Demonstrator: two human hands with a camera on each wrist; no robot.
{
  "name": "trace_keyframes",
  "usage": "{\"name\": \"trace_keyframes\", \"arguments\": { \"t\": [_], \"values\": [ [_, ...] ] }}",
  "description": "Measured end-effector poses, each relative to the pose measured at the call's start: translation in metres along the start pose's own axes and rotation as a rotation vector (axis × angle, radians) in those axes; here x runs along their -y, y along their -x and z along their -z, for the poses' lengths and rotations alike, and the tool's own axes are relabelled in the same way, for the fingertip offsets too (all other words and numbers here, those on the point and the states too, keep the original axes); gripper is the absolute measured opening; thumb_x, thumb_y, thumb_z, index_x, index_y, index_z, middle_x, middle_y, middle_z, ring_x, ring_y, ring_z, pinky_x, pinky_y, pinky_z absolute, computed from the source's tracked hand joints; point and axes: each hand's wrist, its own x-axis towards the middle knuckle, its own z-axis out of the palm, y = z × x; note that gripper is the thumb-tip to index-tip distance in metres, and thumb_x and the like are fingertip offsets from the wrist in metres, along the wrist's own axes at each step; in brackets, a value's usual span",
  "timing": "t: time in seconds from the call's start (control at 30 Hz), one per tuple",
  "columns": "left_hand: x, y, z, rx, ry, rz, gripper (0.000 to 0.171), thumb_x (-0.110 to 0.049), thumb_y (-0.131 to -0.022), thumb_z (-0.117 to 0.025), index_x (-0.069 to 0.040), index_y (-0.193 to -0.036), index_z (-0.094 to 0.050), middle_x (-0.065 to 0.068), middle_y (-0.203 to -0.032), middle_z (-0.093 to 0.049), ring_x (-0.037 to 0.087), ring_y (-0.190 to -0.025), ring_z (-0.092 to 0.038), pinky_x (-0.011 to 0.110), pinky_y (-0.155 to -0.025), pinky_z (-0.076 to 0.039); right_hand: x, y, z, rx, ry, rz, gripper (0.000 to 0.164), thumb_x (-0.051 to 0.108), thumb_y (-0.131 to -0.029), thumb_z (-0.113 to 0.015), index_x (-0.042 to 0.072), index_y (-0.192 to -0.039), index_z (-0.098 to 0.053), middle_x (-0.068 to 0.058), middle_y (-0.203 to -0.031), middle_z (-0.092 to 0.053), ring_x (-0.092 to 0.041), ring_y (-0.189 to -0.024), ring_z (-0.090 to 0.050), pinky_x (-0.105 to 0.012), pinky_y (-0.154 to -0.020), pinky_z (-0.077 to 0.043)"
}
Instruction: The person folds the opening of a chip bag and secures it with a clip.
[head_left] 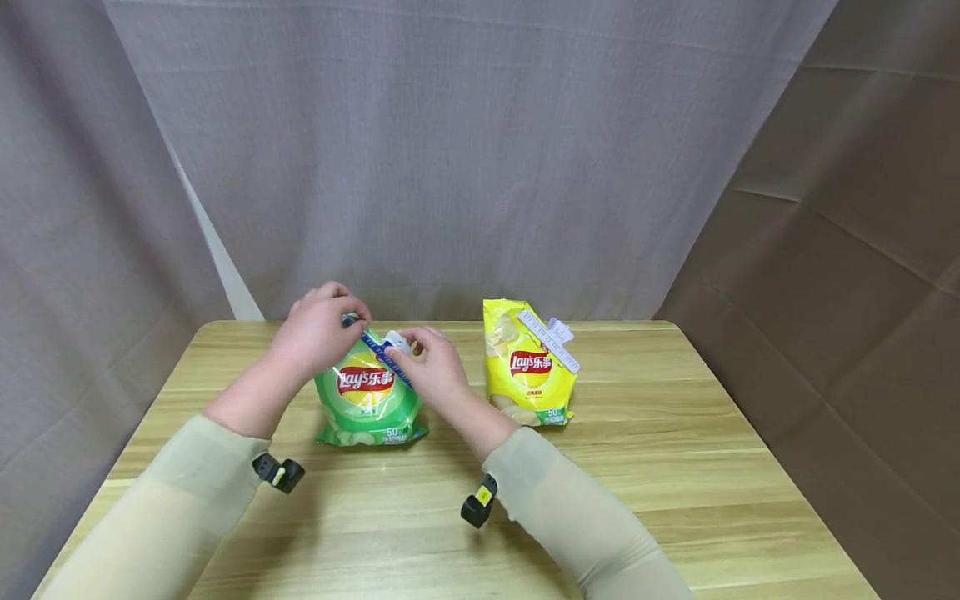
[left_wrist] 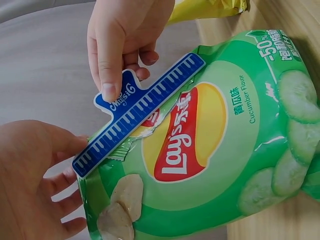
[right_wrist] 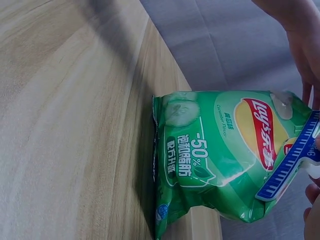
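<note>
A green Lay's chip bag (head_left: pixel 367 408) stands on the table, its folded top crossed by a blue bag clip (left_wrist: pixel 140 117) with a piano-key pattern. My right hand (head_left: pixel 435 367) pinches the clip's tab, the thumb flat on the front of it in the left wrist view. At the clip's other end, my left hand (head_left: pixel 318 325) has thumb and index finger about the tip, by the bag's upper corner. Its other fingers (left_wrist: pixel 67 205) lie loosely bent beside the bag's edge. The clip lies slanted across the bag's top.
A yellow Lay's chip bag (head_left: pixel 525 387) stands to the right, with a pale lilac clip (head_left: pixel 551 340) across its upper corner. The wooden table (head_left: pixel 675 467) ends at a grey curtain (head_left: pixel 480 167) behind; a brown cloth (head_left: pixel 847 250) hangs at the right.
</note>
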Motion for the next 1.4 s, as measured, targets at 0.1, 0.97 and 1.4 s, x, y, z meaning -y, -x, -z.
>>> {"name": "trace_keyframes", "arguments": {
  "t": [0.1,0.97,1.4],
  "values": [
    [0.001,-0.001,-0.001,-0.010,-0.008,-0.002,0.018,-0.022,-0.097,-0.061,-0.012,-0.107,-0.072,0.014,-0.127,-0.055,0.038,-0.120,-0.046,0.059,-0.106,-0.029,0.000,-0.001,0.001,0.011,-0.011,-0.015,0.033,0.034,-0.092,-0.072,0.014,-0.117,-0.070,0.005,-0.097,-0.060,-0.012,-0.090,-0.053,-0.026,-0.072,-0.047],
    [0.005,-0.003,-0.007,-0.062,0.026,0.020,0.028,-0.033,-0.100,-0.057,-0.013,-0.116,-0.069,0.015,-0.134,-0.053,0.039,-0.128,-0.042,0.059,-0.109,-0.023,-0.006,-0.007,-0.002,0.081,-0.078,-0.091,0.039,0.033,-0.098,-0.063,0.019,-0.134,-0.059,0.004,-0.106,-0.058,-0.013,-0.095,-0.055,-0.027,-0.077,-0.051],
    [0.006,0.001,-0.007,-0.138,0.047,0.025,0.036,-0.038,-0.099,-0.058,-0.011,-0.123,-0.064,0.016,-0.138,-0.051,0.041,-0.130,-0.041,0.060,-0.111,-0.022,-0.015,-0.009,0.000,0.097,-0.108,-0.067,0.044,0.025,-0.097,-0.065,0.019,-0.139,-0.055,0.000,-0.112,-0.062,-0.013,-0.097,-0.056,-0.028,-0.078,-0.051]
  ]
}}
